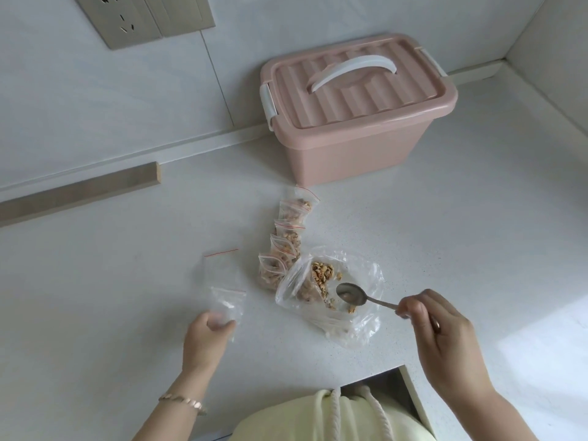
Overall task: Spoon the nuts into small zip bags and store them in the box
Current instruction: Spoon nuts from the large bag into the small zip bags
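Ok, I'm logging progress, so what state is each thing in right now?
Pink box: lid on.
Large bag: open, nuts inside.
Small filled bags: lying in a row.
Empty zip bag: held by left hand.
Spare zip bag: empty, lying flat.
Spoon: looks empty, held by right hand.

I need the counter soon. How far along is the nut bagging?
Done: a row of filled small zip bags lies on the white counter. In hand: the left hand holds an empty clear zip bag, the right hand a metal spoon over the large clear bag, where loose nuts remain. Left: fill more bags, then open the closed pink plastic box and store them.
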Tool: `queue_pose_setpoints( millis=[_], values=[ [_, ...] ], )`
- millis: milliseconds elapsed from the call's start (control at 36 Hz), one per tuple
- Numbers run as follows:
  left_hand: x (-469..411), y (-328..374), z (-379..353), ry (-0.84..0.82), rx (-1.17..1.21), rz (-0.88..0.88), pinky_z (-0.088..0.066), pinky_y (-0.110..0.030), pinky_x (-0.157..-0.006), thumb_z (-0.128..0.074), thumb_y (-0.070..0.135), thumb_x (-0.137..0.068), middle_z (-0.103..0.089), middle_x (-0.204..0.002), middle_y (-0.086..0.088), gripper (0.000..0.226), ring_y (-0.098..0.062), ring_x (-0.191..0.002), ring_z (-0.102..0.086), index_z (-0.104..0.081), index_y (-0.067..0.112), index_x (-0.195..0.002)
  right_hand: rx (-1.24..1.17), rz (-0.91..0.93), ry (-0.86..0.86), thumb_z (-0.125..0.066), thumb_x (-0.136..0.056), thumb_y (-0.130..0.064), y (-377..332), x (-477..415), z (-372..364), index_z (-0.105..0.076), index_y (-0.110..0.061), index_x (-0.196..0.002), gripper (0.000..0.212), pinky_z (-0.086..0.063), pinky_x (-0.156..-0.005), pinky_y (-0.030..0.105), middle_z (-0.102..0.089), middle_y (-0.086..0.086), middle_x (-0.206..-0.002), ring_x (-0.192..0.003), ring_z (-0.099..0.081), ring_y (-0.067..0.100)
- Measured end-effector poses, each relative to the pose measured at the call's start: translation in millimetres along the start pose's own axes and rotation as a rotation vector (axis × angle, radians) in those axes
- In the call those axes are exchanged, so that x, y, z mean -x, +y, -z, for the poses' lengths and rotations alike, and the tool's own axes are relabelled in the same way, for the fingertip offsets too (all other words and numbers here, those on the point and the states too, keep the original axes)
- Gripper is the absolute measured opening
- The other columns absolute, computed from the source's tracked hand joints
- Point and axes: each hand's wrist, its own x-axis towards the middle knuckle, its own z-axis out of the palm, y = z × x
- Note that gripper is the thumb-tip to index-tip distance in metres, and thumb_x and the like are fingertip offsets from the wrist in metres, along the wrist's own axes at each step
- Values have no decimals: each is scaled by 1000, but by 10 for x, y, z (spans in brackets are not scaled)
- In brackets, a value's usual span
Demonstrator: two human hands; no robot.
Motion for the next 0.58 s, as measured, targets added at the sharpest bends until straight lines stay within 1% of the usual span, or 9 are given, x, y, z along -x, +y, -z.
queue_pose_setpoints(
  millis=[56, 83, 139, 194, 278, 333, 417, 500, 583],
  values=[
    [168, 164, 47, -45, 108, -72, -36, -28, -62, -68, 25, -65, -55, -67, -1, 22, -23, -71, -54, -56, 8, -70, -48, 55, 17, -22, -92, -61, -42, -31, 13, -50, -32, -70, 46, -37, -61, 12, -47, -7, -83, -71, -49, 3],
    [268, 271, 78, -79, 144, -128, -32, -28, -58, -62, 31, -63, -49, -63, -2, 28, -20, -63, -45, -50, 6, -65, -78, 85, 25, -23, -94, -58, -68, -52, 21, -49, -31, -69, 45, -37, -65, 8, -45, -9, -86, -77, -49, -1],
    [448, 482, 140, -152, 175, -240, -22, -29, -56, -57, 41, -62, -35, -64, -6, 43, -14, -60, -31, -40, 2, -64, -152, 135, 18, -25, -97, -51, -118, -102, 29, -50, -32, -70, 41, -37, -73, 5, -48, -11, -91, -85, -50, -3],
    [612, 679, 201, -254, 222, -321, -25, -28, -58, -56, 50, -62, -42, -63, -5, 45, -12, -60, -37, -47, 6, -66, -234, 166, -13, -26, -97, -48, -177, -156, 25, -52, -33, -73, 38, -41, -73, 8, -51, -16, -82, -79, -53, 0],
    [825, 941, 244, -371, 257, -425, -40, -17, -64, -62, 37, -75, -65, -69, -4, 21, -7, -63, -56, -61, 16, -71, -283, 126, -59, -27, -94, -55, -299, -218, 12, -57, -42, -79, 36, -40, -65, 7, -54, -20, -73, -68, -54, -1],
    [930, 1078, 249, -439, 291, -474, -44, -10, -68, -61, 27, -79, -69, -74, -1, 11, -4, -69, -63, -64, 19, -71, -276, 84, -88, -28, -91, -59, -371, -243, 9, -58, -44, -85, 34, -39, -66, 5, -56, -28, -71, -69, -56, -6],
    [1008, 1224, 216, -567, 303, -534, -44, -10, -70, -61, 20, -77, -69, -71, 1, 11, -5, -71, -63, -64, 12, -71, -271, -26, -129, -37, -85, -58, -443, -304, 11, -62, -36, -94, 34, -39, -65, 4, -56, -35, -66, -68, -55, -9],
    [1011, 1313, 142, -635, 273, -551, -45, -12, -73, -63, 12, -83, -69, -72, 6, 10, -4, -73, -63, -63, 6, -75, -267, -116, -149, -54, -85, -54, -461, -376, 19, -65, -36, -94, 23, -37, -59, 10, -56, -13, -66, -56, -46, 4],
    [991, 1381, 73, -653, 203, -597, -44, -16, -74, -59, 23, -76, -66, -71, 8, 14, -4, -73, -60, -64, 10, -75, -317, -187, -208, -57, -74, -48, -451, -391, 61, -67, -39, -86, 18, -36, -55, 17, -55, -11, -67, -53, -38, 8]
  ],
)
